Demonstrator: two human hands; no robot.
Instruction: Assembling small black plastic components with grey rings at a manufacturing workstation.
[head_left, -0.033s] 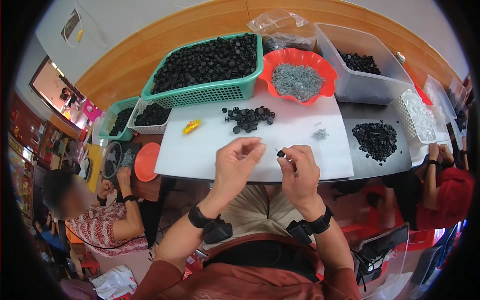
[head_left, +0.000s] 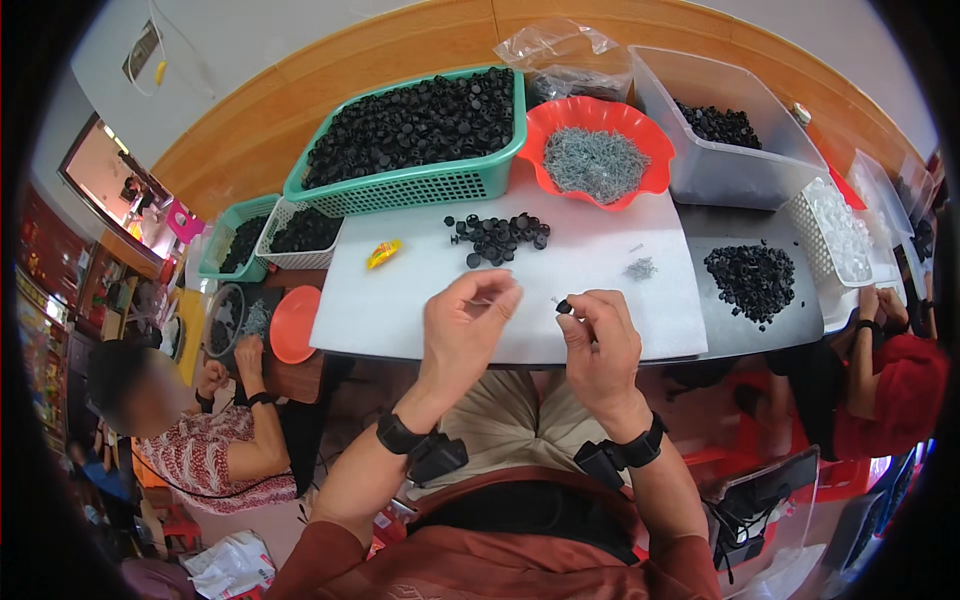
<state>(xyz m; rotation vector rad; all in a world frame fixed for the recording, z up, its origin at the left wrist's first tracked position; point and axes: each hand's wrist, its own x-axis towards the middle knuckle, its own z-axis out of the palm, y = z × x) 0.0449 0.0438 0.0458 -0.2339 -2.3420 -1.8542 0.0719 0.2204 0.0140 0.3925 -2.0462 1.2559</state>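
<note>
My right hand (head_left: 605, 345) pinches a small black plastic part (head_left: 564, 307) between thumb and fingertips. A thin bright sliver, perhaps a metal pin, sticks up beside that part. Left of it, my left hand (head_left: 462, 330) hovers with curved fingers and thumb slightly apart; nothing shows between them. Both hands are over the front of the white foam sheet (head_left: 400, 310). Beyond my left hand lies a loose pile of black round-headed plastic parts (head_left: 497, 238). Farther right on the sheet is a little heap of small grey metal pins or screws (head_left: 641, 268).
Along the back stand a green basket of black parts (head_left: 400, 187), a red bowl of metal pieces (head_left: 540, 135) and a clear bin (head_left: 740, 180). Small black pieces (head_left: 750, 282) lie at right, a yellow packet (head_left: 382, 253) at left. People sit at both sides.
My left hand has shifted slightly left and away from my right hand. My right hand stays nearly in place, still pinching the black part.
</note>
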